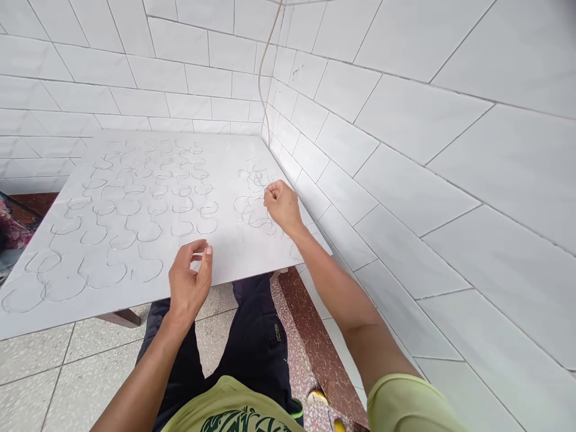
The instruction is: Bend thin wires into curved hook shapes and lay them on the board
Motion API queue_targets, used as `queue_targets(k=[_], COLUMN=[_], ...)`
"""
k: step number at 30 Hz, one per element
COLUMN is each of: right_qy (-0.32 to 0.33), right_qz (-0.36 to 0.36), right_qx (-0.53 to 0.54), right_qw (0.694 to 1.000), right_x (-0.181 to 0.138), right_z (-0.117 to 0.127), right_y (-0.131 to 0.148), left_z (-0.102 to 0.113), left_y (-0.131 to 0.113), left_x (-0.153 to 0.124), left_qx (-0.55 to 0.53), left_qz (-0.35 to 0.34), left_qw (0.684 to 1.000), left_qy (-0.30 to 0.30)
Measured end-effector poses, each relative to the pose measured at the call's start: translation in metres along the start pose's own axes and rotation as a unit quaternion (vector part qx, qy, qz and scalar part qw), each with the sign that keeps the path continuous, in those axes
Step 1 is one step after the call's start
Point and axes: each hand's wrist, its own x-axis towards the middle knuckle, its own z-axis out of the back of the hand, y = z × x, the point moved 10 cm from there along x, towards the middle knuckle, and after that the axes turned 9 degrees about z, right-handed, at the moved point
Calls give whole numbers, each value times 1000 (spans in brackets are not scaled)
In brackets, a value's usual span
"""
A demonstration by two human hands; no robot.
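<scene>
My right hand [283,207] is over a tangled pile of thin curved wire pieces [254,219] on the right side of the white table [229,258]. Its thumb and fingers are pinched together on a wire piece, which is hard to make out against the pile. My left hand [191,276] hovers at the table's near edge, its fingers loosely curled and the thumb a little apart, with nothing visible in it. Just beyond it lie S-shaped wire pieces [207,225], spread in rows over the left and middle of the tabletop.
White tiled walls [396,138] meet behind the table, the right one close to its edge. A cable [261,78] hangs in the corner. Below are a table leg [121,318], a speckled tiled floor [36,372] and my legs. Patterned fabric [13,228] shows at the far left.
</scene>
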Motion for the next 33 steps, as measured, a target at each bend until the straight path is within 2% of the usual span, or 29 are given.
queue_targets(k=[2,5,8,11,14,17,20,25,28,31,33], right_qy=[-17,-40,-52,-24,43,111,122,82,86,111,130], right_qz=[29,40,34,5,-51,-106,-131,-135,-126,-92,-59], right_qx=[-3,19,98,197,310,419,469,431,381,321,289], right_qw=[999,998,993,980,948,895,865,889,912,936,947], right_x=[-21,-50,-73,-88,-101,-114,-124,-130,-131,-130,-130], right_z=[-14,-36,-58,-81,-104,-123,-130,-127,-124,-118,-114], right_y=[20,36,40,35,28,27,27,22,20,25,32], left_z=[-14,-28,-27,-18,-9,-1,-1,-9,-2,14,14], left_y=[-3,-7,-5,3,13,20,23,31,35,20,4], left_x=[-1,2,8,12,16,20,21,10,6,11,12], left_qx=[-89,-202,-265,-285,-296,-309,-342,-343,-298,-147,-23], left_qz=[67,121,137,142,158,171,184,209,192,83,-11], left_qw=[992,967,951,946,941,935,921,913,933,983,994], left_qy=[55,92,85,60,45,32,41,69,65,68,109])
